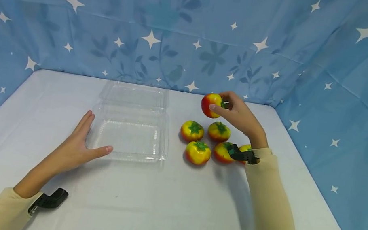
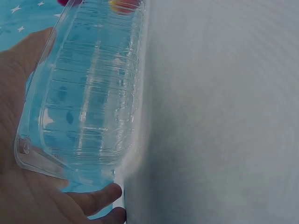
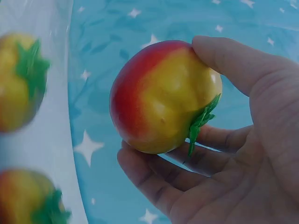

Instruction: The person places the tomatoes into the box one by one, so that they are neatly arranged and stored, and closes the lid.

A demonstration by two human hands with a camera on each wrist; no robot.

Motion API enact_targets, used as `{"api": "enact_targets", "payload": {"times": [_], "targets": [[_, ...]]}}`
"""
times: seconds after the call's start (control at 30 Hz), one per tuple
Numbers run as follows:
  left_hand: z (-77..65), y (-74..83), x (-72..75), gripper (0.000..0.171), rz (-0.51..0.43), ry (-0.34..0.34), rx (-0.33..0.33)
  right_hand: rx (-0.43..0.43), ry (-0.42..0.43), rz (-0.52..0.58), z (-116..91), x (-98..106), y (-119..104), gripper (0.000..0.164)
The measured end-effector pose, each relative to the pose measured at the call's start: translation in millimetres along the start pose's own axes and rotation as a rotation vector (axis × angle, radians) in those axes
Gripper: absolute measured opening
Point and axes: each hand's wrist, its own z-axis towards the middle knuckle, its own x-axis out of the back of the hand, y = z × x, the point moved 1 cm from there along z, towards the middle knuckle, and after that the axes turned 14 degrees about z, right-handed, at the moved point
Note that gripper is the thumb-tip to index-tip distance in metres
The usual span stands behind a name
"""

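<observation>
Head view shows the right hand [image 1: 239, 114] gripping a red-and-yellow fruit [image 1: 210, 105], while the left hand [image 1: 75, 150] spreads wide beside the open clear container [image 1: 128, 138]. Between the hands, toward the right wrist, similar fruits [image 1: 198, 153] cluster on the white table [image 1: 158, 217]; beyond both hands hangs a starry blue curtain [image 1: 150, 10].

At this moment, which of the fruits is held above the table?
The fruit gripped by the right hand, its green leaves turned sideways; the other five fruits rest on the table.
</observation>
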Motion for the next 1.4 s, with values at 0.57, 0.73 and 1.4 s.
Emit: {"api": "enact_targets", "payload": {"times": [0.57,0.73,1.4], "targets": [[-1.9,0.6,0.2,0.126,0.0,0.0,0.007,0.139,-0.007,0.201,11.2,-65.1,-21.7,0.061],[-1.5,-0.1,0.4,0.125,0.008,0.003,0.007,0.194,-0.019,0.256,16.1,-82.6,-27.7,0.06],[-1.7,0.2,-1.1,0.125,0.006,0.01,0.009,0.437,-0.081,0.433,37.8,-157.4,-53.9,0.045]]}}
